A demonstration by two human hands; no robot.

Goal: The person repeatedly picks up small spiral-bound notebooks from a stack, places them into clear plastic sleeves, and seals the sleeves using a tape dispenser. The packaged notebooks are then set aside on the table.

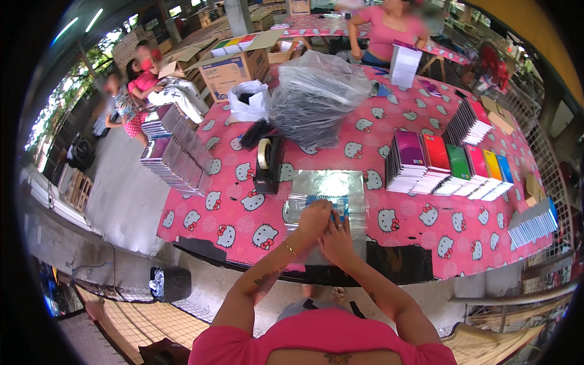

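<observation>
A blue spiral notebook [342,204] lies by the table's near edge, on or within clear plastic bags [331,180]; which of these I cannot tell. My left hand [315,219] is closed at the notebook's lower left, its fingertips partly hidden. Close beside it, my right hand [336,239] grips the lower edge, fingers pointing away from me. The hands nearly touch and cover much of the cover. A black tape dispenser [267,170] with a tape roll stands to the left of the bags.
Coloured notebook stacks [435,159] line the right side, with blue ones [533,222] at the corner. More stacks [174,159] stand left. A large plastic-wrapped bundle [319,94], white bag [248,100] and carton [236,72] occupy the back. Across the table, a person [392,30] stands by a tall stack.
</observation>
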